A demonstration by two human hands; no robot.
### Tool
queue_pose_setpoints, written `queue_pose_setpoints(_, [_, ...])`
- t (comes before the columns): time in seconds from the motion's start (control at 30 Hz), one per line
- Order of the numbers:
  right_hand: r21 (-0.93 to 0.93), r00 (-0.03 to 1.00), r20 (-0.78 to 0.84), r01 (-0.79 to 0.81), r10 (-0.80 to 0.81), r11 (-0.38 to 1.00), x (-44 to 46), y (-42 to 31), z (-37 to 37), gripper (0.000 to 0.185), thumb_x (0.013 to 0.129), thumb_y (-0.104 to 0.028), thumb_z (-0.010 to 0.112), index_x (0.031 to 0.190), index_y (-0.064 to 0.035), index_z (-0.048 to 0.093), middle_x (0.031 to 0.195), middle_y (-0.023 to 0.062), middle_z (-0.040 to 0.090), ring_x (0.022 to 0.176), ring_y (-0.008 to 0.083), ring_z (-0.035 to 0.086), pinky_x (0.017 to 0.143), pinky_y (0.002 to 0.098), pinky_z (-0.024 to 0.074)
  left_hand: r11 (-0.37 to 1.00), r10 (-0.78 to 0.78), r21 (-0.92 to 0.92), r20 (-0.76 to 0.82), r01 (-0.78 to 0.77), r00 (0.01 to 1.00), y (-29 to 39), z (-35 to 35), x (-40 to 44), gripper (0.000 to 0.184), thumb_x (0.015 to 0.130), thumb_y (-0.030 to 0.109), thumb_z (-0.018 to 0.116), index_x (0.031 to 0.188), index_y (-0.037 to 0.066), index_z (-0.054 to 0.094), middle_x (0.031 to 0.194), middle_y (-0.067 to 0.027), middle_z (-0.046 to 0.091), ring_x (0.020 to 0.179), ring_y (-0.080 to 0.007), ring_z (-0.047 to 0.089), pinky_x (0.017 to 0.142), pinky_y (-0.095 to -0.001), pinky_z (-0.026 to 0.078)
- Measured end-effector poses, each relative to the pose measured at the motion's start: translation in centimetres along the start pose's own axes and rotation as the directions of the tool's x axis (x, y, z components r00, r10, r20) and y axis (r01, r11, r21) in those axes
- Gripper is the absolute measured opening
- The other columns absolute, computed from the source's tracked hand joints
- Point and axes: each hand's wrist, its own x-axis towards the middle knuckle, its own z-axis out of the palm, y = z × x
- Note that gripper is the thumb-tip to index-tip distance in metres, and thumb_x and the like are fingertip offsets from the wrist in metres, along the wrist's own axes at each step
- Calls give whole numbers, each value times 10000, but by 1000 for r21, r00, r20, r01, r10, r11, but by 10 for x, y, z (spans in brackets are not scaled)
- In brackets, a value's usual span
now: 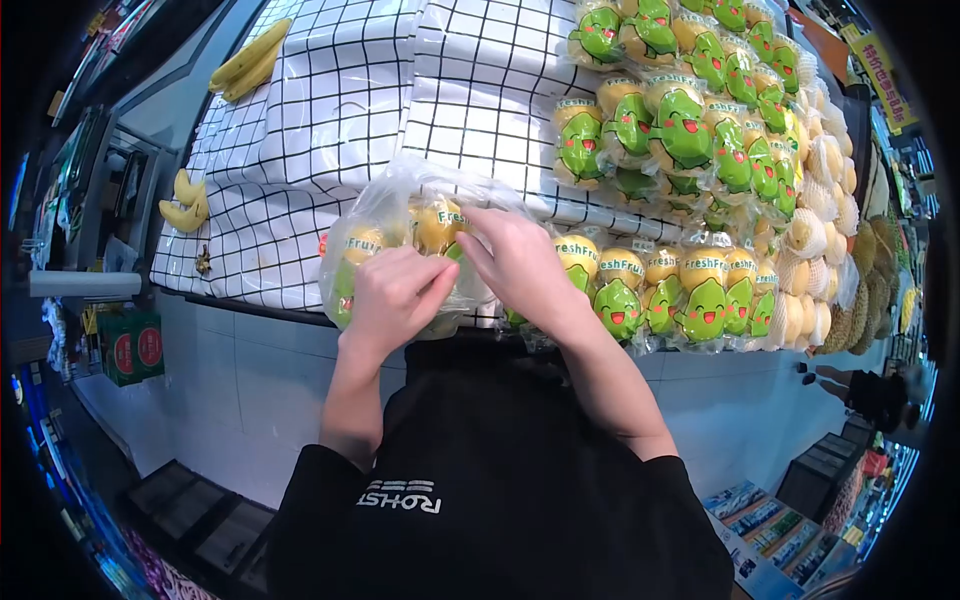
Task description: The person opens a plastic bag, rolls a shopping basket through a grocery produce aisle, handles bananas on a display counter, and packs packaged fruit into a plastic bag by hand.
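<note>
A clear plastic bag (385, 190) lies at the near edge of the table, with yellow fruit in printed FreshFruit packs (436, 228) inside it. My left hand (395, 292) is closed at the bag's near side, its fingers curled in on the thin plastic. From the right, my right hand (520, 262) reaches over the bag, thumb and fingers bent around the right side of a fruit pack. Its fingertips are partly hidden by the plastic.
Rows of similar fruit packs (682, 125) with green cartoon prints fill the table's right side, beside fruit in white foam nets (825, 160). Bananas (250, 65) lie at the far left. A checked cloth (345, 100) covers the table. A person (875, 395) stands in the right background.
</note>
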Motion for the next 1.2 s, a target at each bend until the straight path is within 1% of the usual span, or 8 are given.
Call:
queue_pose_setpoints(0.07, [-78,999,29,-41,43,996,12,5,15,307,873,-233,649,990,45,590,832,243,662,814,394,659,689,458,522,995,44,-89,-73,-50,996,-3,1,-6,58,757,61,732,744,47,677,589,-56,576,542,-228,553,508,-358,403])
queue_pose_setpoints(0.13, [-262,913,215,-287,345,922,23,-3,19,547,864,-436,641,1144,30,582,851,229,682,819,391,667,725,468,523,990,68,-116,-103,-80,992,-6,0,-11,61,741,55,743,756,38,686,590,-44,580,560,-210,567,512,-340,417])
queue_pose_setpoints(0.33, [-210,865,304,-348,399,914,28,-9,35,868,739,-615,660,1222,84,484,824,245,681,818,388,679,746,471,526,947,75,-307,-87,-99,993,-11,3,-22,93,707,8,728,792,-9,692,694,-106,629,664,-237,616,581,-319,475])
queue_pose_setpoints(0.53, [-8,909,193,-375,369,927,9,-11,39,755,675,-402,737,1223,55,489,887,249,658,821,381,658,768,431,511,899,-67,-437,-144,-3,987,-16,3,-35,29,802,-20,683,825,-38,677,724,-94,670,646,-197,625,591,-298,479])
queue_pose_setpoints(0.73, [717,918,212,-380,336,584,1,3,36,801,742,-359,780,1314,83,435,997,178,631,906,251,630,783,338,503,834,-447,-476,-288,278,847,-9,6,-28,206,867,-6,654,1070,-40,654,971,-112,653,653,-115,562,586,-239,476])
queue_pose_setpoints(0.87, [444,940,232,-331,250,833,-1,6,37,796,788,-364,757,1353,100,441,1120,222,636,979,255,638,856,327,490,831,-521,-326,-174,451,835,-7,2,-18,472,873,121,696,1293,-33,546,1135,-132,613,688,-119,558,594,-247,501])
queue_pose_setpoints(1.07, [380,983,174,-124,61,917,-5,-8,28,888,766,-333,791,1429,75,365,1194,219,595,1090,321,577,980,387,431,794,-585,-258,-80,550,807,-11,0,-14,649,838,215,749,1341,-79,464,1092,-167,643,823,-192,633,662,-316,537])
queue_pose_setpoints(1.2, [187,991,106,67,-88,980,-19,-19,28,889,769,-335,782,1477,-31,340,1331,227,469,1185,350,487,1016,426,387,672,-588,-639,-152,374,795,-14,13,-11,804,821,86,757,1453,-36,274,1209,-159,573,1034,-214,611,828,-330,541])
